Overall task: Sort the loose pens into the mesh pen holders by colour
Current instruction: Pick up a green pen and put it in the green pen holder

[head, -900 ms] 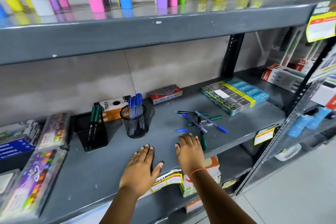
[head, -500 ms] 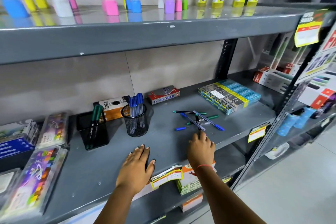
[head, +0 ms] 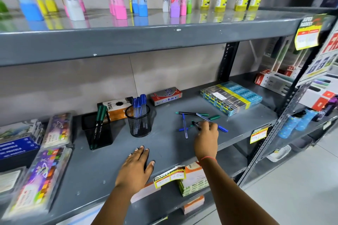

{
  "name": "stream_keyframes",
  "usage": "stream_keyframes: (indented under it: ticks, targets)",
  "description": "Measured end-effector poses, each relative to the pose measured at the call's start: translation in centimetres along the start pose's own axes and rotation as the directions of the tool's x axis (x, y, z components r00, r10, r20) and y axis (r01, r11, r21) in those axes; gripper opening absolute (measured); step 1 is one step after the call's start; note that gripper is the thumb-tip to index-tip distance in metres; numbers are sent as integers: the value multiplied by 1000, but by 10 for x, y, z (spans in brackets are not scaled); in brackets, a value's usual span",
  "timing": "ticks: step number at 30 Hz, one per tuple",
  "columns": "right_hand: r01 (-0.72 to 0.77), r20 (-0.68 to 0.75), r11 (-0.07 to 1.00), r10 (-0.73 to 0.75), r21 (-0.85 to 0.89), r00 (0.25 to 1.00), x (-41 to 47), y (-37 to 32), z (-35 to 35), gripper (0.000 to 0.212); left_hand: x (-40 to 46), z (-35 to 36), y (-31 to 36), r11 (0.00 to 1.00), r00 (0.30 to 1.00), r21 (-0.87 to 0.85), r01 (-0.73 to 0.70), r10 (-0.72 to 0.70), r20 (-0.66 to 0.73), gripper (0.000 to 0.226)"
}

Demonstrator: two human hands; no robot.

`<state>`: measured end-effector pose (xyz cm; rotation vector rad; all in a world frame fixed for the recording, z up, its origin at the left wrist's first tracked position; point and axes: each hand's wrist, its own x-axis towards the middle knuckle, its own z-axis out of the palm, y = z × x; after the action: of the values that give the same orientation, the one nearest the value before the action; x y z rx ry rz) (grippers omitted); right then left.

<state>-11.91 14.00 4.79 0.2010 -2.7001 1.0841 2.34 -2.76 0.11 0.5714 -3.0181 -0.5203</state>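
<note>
Two bare hands are seen over the grey shelf point(head: 76, 173). The left hand point(head: 136, 167) is laid flat on the shelf near its front edge, fingers spread, with nothing held. The right hand point(head: 206, 138) is stretched out to the scattered loose pens point(head: 197, 122), and its fingertips are set down among them; whether a pen is pinched between them cannot be told. Blue and green pens are mixed in that pile, crossed over one another, just in front of a stack of blue-and-yellow boxes point(head: 231, 97).

To the left of the pile, a round mesh holder point(head: 140, 124) is stood on the shelf, and several blue-capped pens point(head: 139, 103) are held upright in it. Just beside it, further left, a square mesh holder point(head: 97, 131) is placed, with green pens point(head: 100, 115) leaned inside. Behind the two holders an orange box point(head: 117, 108) and a red-and-silver box point(head: 165, 96) are laid against the wall. Flat colourful packs point(head: 39, 179) are stacked at the shelf's left end.
</note>
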Motion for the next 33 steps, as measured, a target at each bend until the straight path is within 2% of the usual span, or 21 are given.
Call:
stream_keyframes:
  ticks: [4, 9, 13, 16, 18, 23, 28, 33]
  targets:
    - [-4, -188, 958, 60, 286, 980, 13, -26, -7, 33, -10, -8, -16, 999, 999, -19, 40, -40, -14, 58]
    - [39, -235, 864, 92, 502, 968, 19, -72, -10, 40, -25, -18, -38, 993, 992, -20, 116, -117, -36, 59]
    - [63, -138, 758, 36, 650, 990, 12, -116, 4, 44, -36, -25, -57, 987, 985, -19, 160, -161, -66, 58]
    - [73, -59, 702, -43, 709, 997, 1, -146, 22, 38, -42, -29, -70, 982, 976, -13, 189, -189, -104, 58]
    - [72, -23, 677, -82, 733, 996, -5, -165, 33, 27, -45, -30, -75, 979, 970, -26, 204, -205, -129, 58]
    - [54, 65, 650, -158, 758, 985, -12, -206, 57, 25, -46, -27, -76, 981, 964, -37, 192, -196, -182, 57]
    - [115, 170, 763, -284, 636, 944, -22, -223, 89, 22, -46, -26, -77, 981, 961, -35, 190, -193, -200, 57]
    - [148, 314, 881, -311, 450, 897, -32, -217, 117, 18, -46, -25, -78, 983, 963, -11, 182, -181, -201, 57]
